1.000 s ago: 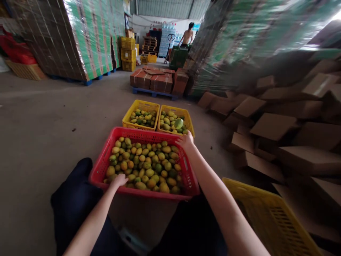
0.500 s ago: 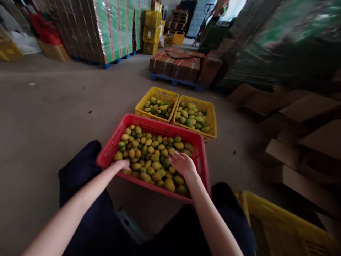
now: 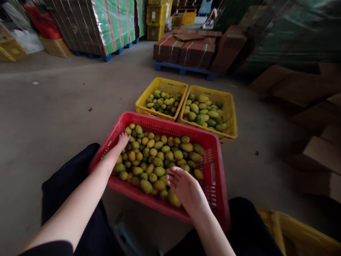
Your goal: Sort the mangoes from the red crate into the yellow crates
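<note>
- When gripping with the left hand point(image 3: 123, 141), fingers slightly spread at far-left fruit point(image 3: 150, 143) in the red crate point(image 3: 133, 193), squeeze lightly; cannot tell whether holding any.
- With the right hand point(image 3: 188, 190) half-open over near-right fruit, seemingly holding none, lower gently.

Head-worn view — from above, facing forward and down; close over a red crate point(image 3: 173, 128)
</note>
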A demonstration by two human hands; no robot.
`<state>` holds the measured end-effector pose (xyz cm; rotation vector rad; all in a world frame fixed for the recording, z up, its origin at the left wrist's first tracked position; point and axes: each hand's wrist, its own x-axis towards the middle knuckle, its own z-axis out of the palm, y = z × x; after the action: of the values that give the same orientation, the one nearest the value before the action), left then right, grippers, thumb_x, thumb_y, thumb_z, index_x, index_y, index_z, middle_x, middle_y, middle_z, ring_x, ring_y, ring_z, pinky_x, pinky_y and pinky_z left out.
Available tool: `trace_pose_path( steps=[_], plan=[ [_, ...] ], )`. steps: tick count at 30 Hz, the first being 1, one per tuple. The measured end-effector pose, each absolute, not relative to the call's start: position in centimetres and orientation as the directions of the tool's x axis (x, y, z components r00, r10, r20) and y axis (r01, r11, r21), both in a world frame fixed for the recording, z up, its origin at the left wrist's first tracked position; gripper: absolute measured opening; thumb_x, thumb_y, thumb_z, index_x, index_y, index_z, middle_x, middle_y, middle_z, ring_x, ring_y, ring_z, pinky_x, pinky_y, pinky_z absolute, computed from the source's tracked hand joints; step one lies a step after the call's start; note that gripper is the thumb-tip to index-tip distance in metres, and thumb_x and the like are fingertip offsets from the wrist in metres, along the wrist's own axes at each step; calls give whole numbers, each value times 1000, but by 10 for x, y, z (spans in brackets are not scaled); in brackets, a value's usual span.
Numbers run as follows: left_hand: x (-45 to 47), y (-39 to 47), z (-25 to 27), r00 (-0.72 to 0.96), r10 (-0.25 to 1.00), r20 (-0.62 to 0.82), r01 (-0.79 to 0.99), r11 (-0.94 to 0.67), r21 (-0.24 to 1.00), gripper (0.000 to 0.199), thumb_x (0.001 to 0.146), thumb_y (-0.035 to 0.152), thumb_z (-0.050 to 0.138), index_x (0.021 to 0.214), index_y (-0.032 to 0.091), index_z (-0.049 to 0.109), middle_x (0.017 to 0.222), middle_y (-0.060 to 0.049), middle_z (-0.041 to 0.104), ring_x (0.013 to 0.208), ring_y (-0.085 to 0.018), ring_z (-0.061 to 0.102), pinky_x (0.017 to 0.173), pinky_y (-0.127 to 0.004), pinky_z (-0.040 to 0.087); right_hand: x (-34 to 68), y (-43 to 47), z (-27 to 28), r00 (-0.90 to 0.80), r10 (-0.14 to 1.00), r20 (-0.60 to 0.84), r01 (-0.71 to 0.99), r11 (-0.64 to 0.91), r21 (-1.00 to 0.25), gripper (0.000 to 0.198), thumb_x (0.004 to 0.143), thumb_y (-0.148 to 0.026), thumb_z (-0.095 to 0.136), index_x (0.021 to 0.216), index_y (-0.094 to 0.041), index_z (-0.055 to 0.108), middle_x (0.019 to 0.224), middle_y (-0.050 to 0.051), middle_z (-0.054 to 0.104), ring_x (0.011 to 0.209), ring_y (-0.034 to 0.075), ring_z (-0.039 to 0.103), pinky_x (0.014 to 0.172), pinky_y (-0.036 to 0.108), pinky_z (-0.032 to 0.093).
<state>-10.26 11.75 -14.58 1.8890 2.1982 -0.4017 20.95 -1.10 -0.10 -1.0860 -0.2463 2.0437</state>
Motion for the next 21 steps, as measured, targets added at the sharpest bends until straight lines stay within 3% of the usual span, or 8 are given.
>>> trace_pose_path(
  steps=[4,8,11,13,15,16,18,21],
  plan=[
    [-107,123,-128,-136,894,-428,988,154,9,51,71,21,68,121,15,57,119,-21,58,114,-36,52,91,-45,43,213,-8,-5,-265,739,-620,-569,-639,-518,11,60,-25,70,68,-18,68,71,3,68,66,15,62,63,27,47],
    [-84,121,-87,25,860,-510,977,86,193,52,69,34,71,118,21,60,116,-8,65,108,-25,59,90,-31,46,201,-3,-9,-174,749,-639,-537,-616,-576,7,62,-21,69,67,-18,65,71,3,67,63,14,62,61,26,49],
    [-49,106,-44,268,813,-517,876,17,481,58,75,44,65,128,23,53,120,-4,64,103,-18,62,83,-24,48,187,-3,-10,-140,706,-694,-528,-647,-551,8,69,-23,66,76,-20,62,78,2,68,67,16,65,63,30,53],
    [-31,95,-18,491,731,-475,646,61,761,63,80,46,60,136,21,45,118,-8,65,98,-19,64,78,-26,50,181,-4,-10,-203,665,-719,-562,-681,-471,12,75,-30,63,84,-22,60,80,2,68,66,17,66,59,32,55],
    [-22,90,-3,592,715,-372,458,81,885,61,81,45,60,134,19,46,115,-10,66,98,-20,64,78,-29,50,181,-4,-12,-259,632,-730,-594,-700,-395,15,78,-33,61,87,-22,58,75,3,67,58,16,63,50,29,55],
    [-22,89,-2,584,741,-331,446,48,894,57,81,43,60,130,17,50,113,-10,66,99,-20,64,80,-29,50,183,-4,-14,-259,626,-735,-610,-696,-377,15,78,-32,62,87,-22,57,72,2,66,53,14,61,45,26,53],
    [-30,89,-15,475,822,-313,609,-51,791,45,82,39,60,120,15,58,112,-8,67,101,-19,62,86,-28,48,190,-3,-19,-203,629,-750,-646,-662,-380,12,77,-28,63,84,-22,56,66,1,65,46,10,56,39,20,49],
    [-47,83,-60,242,887,-393,903,-58,427,33,81,30,63,110,13,63,109,-8,67,100,-21,61,89,-30,46,199,0,-25,-147,630,-762,-671,-630,-391,10,77,-26,64,81,-23,55,62,-1,63,44,9,54,35,17,47]
  ],
)
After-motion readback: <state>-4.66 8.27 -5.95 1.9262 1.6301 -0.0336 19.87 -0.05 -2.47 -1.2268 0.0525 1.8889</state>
